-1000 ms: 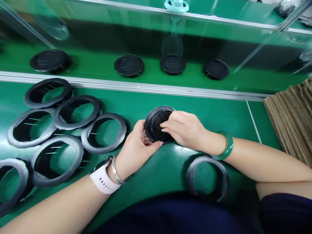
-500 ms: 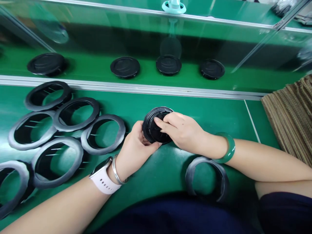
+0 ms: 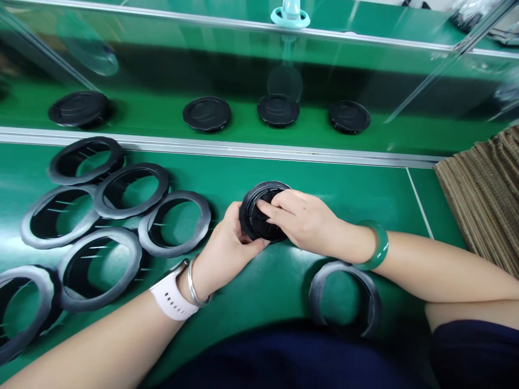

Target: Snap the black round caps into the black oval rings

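Note:
My left hand is closed around the left side of a black round cap, holding it tilted above the green table. Its inner face, with a raised rim and ribs, is turned up toward me. My right hand is closed, its fingers curled over the cap's right side. One fingertip presses into the inside of the cap, and the other fingertips are partly hidden. Below my right wrist stands a dark grey ring. Left of my left hand is the nearest of several similar rings.
Along the green ledge behind the metal rail lie several black round caps. A stack of corrugated cardboard stands at the right. A clear panel rises at the back, with a mint-coloured round base beyond it.
Both hands stay on the cap in nearly the same place. The cap is turned slightly, and the whole view has shifted a little.

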`<state>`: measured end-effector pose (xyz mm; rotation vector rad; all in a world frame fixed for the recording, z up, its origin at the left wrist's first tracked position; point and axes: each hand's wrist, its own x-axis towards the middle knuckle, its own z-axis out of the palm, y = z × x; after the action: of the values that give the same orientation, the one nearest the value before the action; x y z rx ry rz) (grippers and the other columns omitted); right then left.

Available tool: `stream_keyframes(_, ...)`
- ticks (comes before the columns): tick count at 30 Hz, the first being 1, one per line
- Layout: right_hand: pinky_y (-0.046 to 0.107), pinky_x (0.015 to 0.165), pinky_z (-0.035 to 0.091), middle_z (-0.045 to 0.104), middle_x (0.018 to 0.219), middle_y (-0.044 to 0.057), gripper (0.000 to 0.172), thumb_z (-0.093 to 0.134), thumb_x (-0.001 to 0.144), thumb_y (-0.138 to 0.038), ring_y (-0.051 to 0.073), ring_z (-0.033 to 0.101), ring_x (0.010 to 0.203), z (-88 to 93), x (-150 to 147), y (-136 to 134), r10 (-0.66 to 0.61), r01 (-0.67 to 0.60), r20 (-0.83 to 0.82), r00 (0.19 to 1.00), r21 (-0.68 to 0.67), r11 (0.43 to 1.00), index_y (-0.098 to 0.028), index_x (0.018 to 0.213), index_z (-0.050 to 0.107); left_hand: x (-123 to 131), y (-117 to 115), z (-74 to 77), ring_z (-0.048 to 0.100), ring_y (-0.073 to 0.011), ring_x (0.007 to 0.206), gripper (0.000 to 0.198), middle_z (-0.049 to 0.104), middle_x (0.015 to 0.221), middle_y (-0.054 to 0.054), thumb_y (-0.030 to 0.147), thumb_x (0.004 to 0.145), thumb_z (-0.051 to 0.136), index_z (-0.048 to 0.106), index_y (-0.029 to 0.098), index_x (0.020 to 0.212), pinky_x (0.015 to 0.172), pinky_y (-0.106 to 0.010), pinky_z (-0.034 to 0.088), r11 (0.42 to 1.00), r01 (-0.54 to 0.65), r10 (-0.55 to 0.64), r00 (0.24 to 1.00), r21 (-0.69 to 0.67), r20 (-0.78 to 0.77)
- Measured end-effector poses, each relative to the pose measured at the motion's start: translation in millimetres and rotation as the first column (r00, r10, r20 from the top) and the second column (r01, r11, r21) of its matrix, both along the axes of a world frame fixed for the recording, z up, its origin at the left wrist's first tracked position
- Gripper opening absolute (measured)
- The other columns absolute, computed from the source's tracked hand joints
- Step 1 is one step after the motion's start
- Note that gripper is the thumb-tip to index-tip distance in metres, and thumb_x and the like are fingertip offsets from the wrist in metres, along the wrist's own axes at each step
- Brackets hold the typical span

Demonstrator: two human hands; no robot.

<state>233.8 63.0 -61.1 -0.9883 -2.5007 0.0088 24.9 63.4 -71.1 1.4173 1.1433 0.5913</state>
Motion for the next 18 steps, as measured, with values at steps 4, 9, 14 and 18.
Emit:
stream_keyframes(4, 0.038, 0.071, 0.049, 0.055, 0.095, 0.013, 0.039, 0.023, 0.105, -0.009, 0.027, 0.051, 0.085, 3.8, -2, 1, -0.011, 0.011, 0.08, 0.997, 0.002, 1.0, -0.003, 0.131, 0.052, 0, -1, -0.9, 0.071, -0.0241, 0.095, 0.049, 0.068, 0.108, -0.003, 0.026, 0.075, 0.078, 0.048, 0.024, 0.113, 0.077, -0.038, 0.061, 1.0, -0.026, 0.027, 0.999, 0.009, -0.037)
stream_keyframes(9, 0.041, 0.073, 0.049, 0.055, 0.094, 0.015, 0.039, 0.025, 0.104, -0.007, 0.029, 0.051, 0.087, 8.0, -3, 3, 0.006, -0.008, 0.117, 0.993, 0.015, 1.0, -0.002, 0.126, 0.056, 2, -1, 2.5, 0.071, -0.0232, 0.095, 0.05, 0.069, 0.105, -0.002, 0.024, 0.074, 0.079, 0.048, 0.024, 0.113, 0.076, -0.035, 0.06, 0.999, -0.035, 0.035, 0.999, -0.01, -0.026)
stream_keyframes(14, 0.049, 0.09, 0.046, 0.054, 0.111, 0.014, 0.027, 0.046, 0.108, -0.026, 0.031, 0.05, 0.106, 4.2, 2, 4, -0.091, 0.098, -0.247, 0.965, 0.016, 0.995, -0.013, 0.129, 0.057, 5, -1, 3.6, 0.071, -0.0212, 0.091, 0.052, 0.069, 0.102, -0.001, 0.025, 0.074, 0.079, 0.046, 0.023, 0.114, 0.077, -0.034, 0.059, 0.996, -0.09, 0.091, 0.995, -0.024, 0.038)
stream_keyframes(18, 0.046, 0.098, 0.044, 0.055, 0.115, 0.011, 0.024, 0.053, 0.103, -0.023, 0.028, 0.052, 0.11, -3.8, 6, 12, -0.356, 0.194, -0.491, 0.795, -0.35, 0.916, -0.017, 0.125, 0.06, 4, -1, 2.0, 0.071, -0.0237, 0.096, 0.059, 0.069, 0.111, -0.005, 0.026, 0.073, 0.079, 0.044, 0.023, 0.121, 0.08, -0.037, 0.059, 0.994, -0.107, 0.108, 0.993, -0.035, 0.051)
